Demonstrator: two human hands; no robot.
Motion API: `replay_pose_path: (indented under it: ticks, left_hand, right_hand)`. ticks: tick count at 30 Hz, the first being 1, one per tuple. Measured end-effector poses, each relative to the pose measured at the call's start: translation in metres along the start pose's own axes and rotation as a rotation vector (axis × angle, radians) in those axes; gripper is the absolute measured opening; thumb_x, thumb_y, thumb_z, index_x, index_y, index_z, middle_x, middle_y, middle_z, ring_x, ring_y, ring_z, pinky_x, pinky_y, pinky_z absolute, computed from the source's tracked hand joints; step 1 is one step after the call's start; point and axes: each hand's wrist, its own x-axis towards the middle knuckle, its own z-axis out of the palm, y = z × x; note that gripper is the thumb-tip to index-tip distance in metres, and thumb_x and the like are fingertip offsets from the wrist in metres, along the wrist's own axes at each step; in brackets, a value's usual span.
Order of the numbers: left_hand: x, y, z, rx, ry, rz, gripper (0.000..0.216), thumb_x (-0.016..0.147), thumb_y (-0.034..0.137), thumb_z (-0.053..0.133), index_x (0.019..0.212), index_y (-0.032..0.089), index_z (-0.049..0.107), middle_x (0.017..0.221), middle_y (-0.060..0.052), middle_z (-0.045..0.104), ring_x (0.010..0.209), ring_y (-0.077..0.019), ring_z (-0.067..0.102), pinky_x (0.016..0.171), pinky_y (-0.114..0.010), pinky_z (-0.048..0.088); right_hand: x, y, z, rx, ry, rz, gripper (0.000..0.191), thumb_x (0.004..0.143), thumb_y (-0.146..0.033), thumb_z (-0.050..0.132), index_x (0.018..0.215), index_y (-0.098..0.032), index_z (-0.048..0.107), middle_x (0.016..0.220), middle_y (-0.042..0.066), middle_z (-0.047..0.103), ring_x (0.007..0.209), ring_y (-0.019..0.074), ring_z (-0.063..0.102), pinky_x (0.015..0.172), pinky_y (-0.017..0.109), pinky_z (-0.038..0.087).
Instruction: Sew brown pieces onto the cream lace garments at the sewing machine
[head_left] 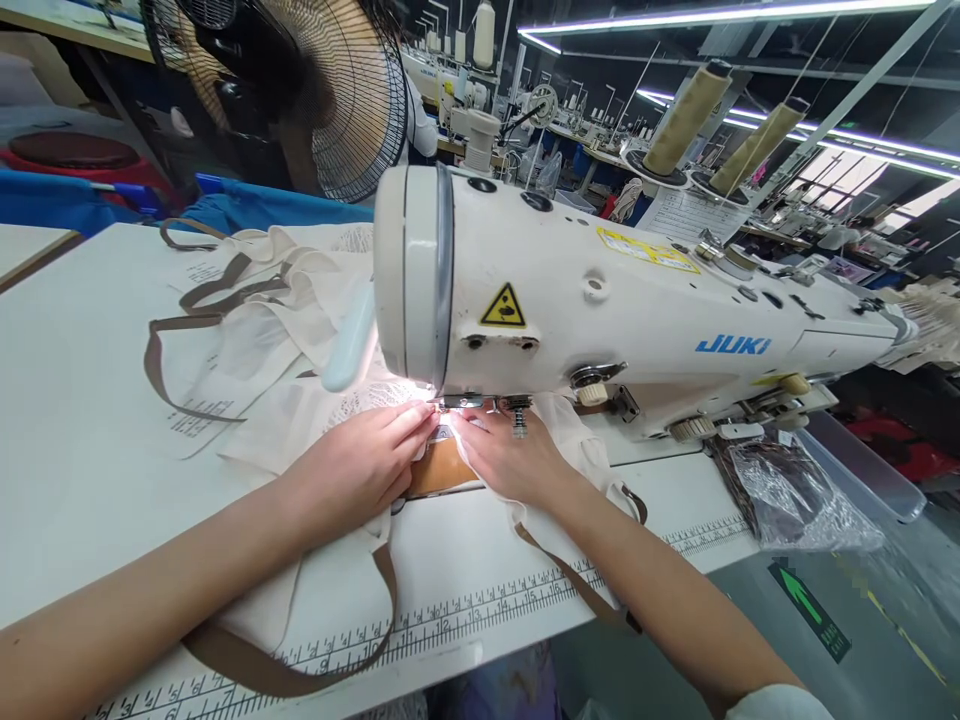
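Cream lace-trimmed fabric is being steadied on the white worktable, right at the presser foot of a JUKI sewing machine, and the spot is being brightly lit from above! From one side the left hand is being laid on the cloth, its fingers being drawn together close to the needle area. From the other, the right hand is being tucked under the machine head, its fingers being pointed inward against the cloth. And the grip? Both sets of fingertips are being partly masked by glare and metal, so whether the fabric is being pinched or merely pressed flat cannot be told.

Between the hands, a tan plate is being left exposed. Down in front, a brown strap is being looped across a printed ruler scale, while another brown strap is being trailed beside the right forearm. Over to the left, a heap of cream pieces is being spread behind the left forearm. Up top, two thread cones are being held on their stand, and beyond the heap the view is being filled by a large fan.
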Motion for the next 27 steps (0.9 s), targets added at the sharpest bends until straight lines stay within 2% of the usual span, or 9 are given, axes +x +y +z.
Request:
replay_pose_path:
  ticks: [9,15,20,23,27]
  left_hand:
    - [0.003,0.0008,-0.0017,0.034,0.036,0.027,0.042,0.095,0.008,0.035,0.123,0.003,0.065,0.122,-0.018,0.07,0.11,-0.0259,0.067,0.094,-0.038,0.058]
    - [0.001,-0.0008,-0.0004,0.002,0.048,0.024,0.041,0.095,0.009,0.036,0.125,0.007,0.065,0.123,-0.016,0.07,0.114,-0.025,0.065,0.097,-0.037,0.057]
    - [0.0007,-0.0005,-0.0004,-0.032,0.019,-0.003,0.042,0.094,0.008,0.039,0.127,0.009,0.066,0.123,-0.015,0.07,0.117,-0.0256,0.065,0.102,-0.037,0.056]
    - [0.0003,-0.0011,0.0005,-0.036,0.044,0.013,0.041,0.094,0.009,0.039,0.125,0.006,0.066,0.123,-0.017,0.07,0.115,-0.027,0.066,0.099,-0.039,0.058]
    - [-0.0006,-0.0021,0.0018,-0.103,0.031,-0.011,0.043,0.092,0.008,0.043,0.13,0.009,0.064,0.128,-0.017,0.068,0.119,-0.029,0.065,0.101,-0.042,0.059]
  right_hand:
    - [-0.0005,0.0005,0.0049,-0.023,0.006,-0.013,0.024,0.101,-0.016,0.045,0.111,-0.02,0.066,0.121,0.01,0.067,0.117,0.023,0.057,0.093,0.038,0.051]
    - [-0.0018,-0.0007,0.0068,-0.044,0.016,-0.002,0.025,0.102,-0.016,0.043,0.114,-0.02,0.065,0.118,0.01,0.067,0.111,0.0222,0.059,0.092,0.038,0.05]
    - [-0.0016,-0.001,0.0038,-0.06,0.027,-0.011,0.025,0.102,-0.016,0.043,0.108,-0.02,0.066,0.121,0.009,0.067,0.114,0.0215,0.058,0.095,0.037,0.049]
    - [-0.0013,-0.0016,0.0007,-0.066,0.004,-0.006,0.024,0.101,-0.017,0.043,0.106,-0.021,0.067,0.124,0.01,0.066,0.117,0.0226,0.056,0.094,0.037,0.049]
    - [-0.0004,-0.0029,-0.0018,-0.074,-0.014,0.0,0.027,0.101,-0.016,0.041,0.108,-0.02,0.067,0.123,0.01,0.066,0.112,0.0227,0.057,0.091,0.037,0.049]
